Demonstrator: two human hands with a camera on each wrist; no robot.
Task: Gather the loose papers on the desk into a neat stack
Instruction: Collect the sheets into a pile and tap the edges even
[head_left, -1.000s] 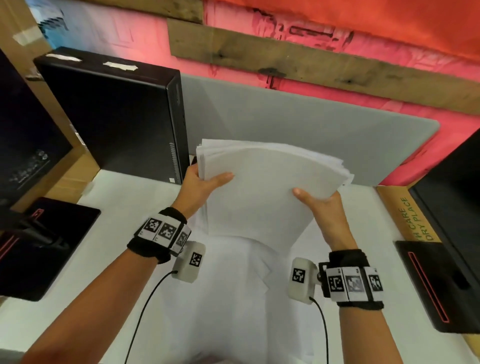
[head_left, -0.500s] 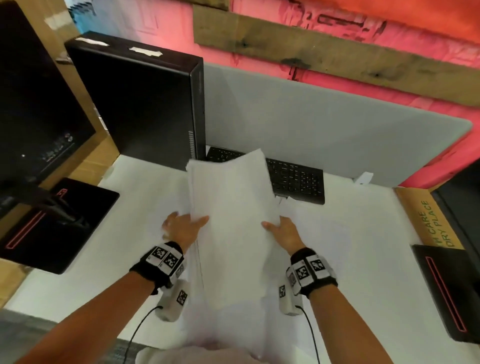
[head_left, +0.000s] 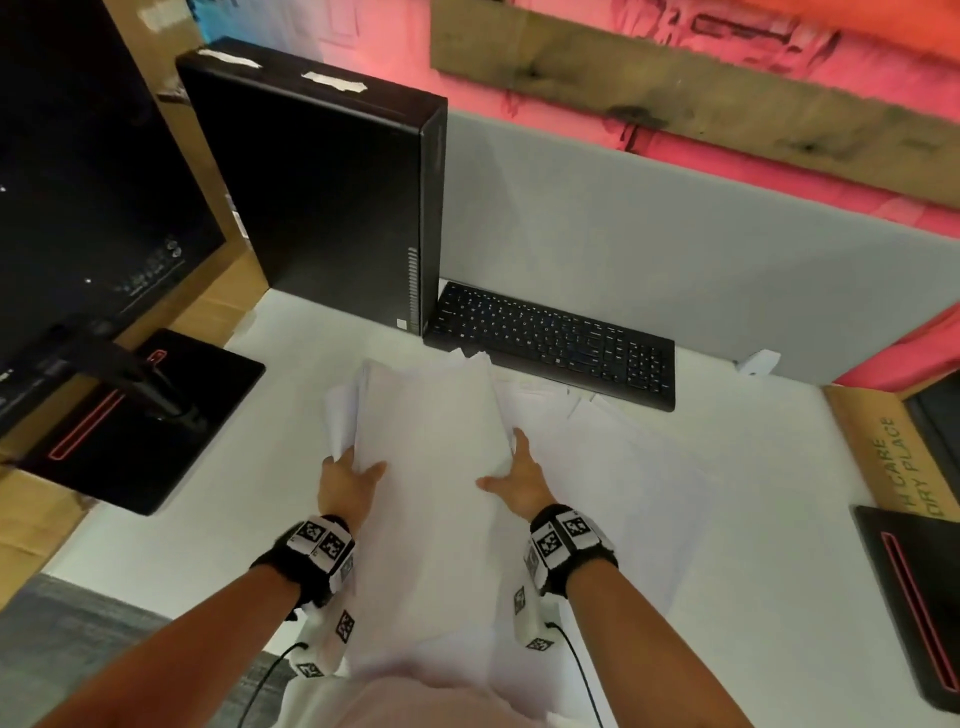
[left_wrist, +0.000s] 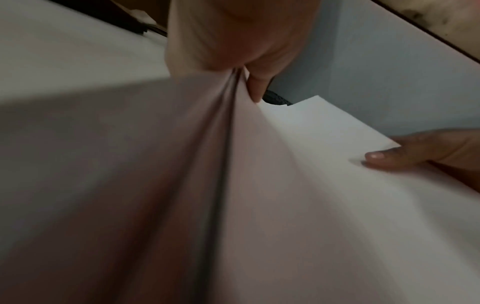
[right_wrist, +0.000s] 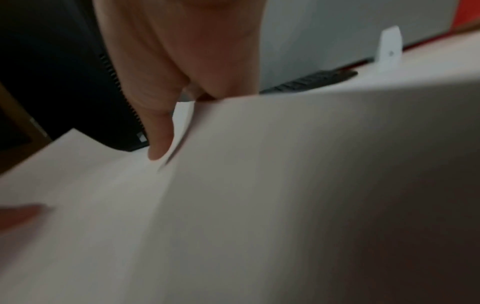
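Observation:
A thick stack of white papers (head_left: 431, 467) lies low over the white desk (head_left: 769, 519), between my two hands. My left hand (head_left: 358, 462) grips its left edge, thumb on top and fingers underneath. My right hand (head_left: 506, 467) grips the right edge the same way. In the left wrist view the sheets (left_wrist: 298, 164) fan apart under my fingers (left_wrist: 255, 88), and some stick out unevenly at the stack's left side. The right wrist view shows a finger (right_wrist: 161, 133) along the paper edge (right_wrist: 233, 185). More loose sheets (head_left: 623, 467) lie flat on the desk to the right.
A black keyboard (head_left: 556, 343) lies just beyond the papers, against a grey divider (head_left: 675, 244). A black computer tower (head_left: 332, 208) stands at the back left. A monitor (head_left: 78, 197) with its base (head_left: 145, 421) is on the left, and a cardboard box (head_left: 893, 452) on the right.
Both hands brought the stack down from upright in front of the divider to low over the desk. The hands drew closer together, and the keyboard came into view.

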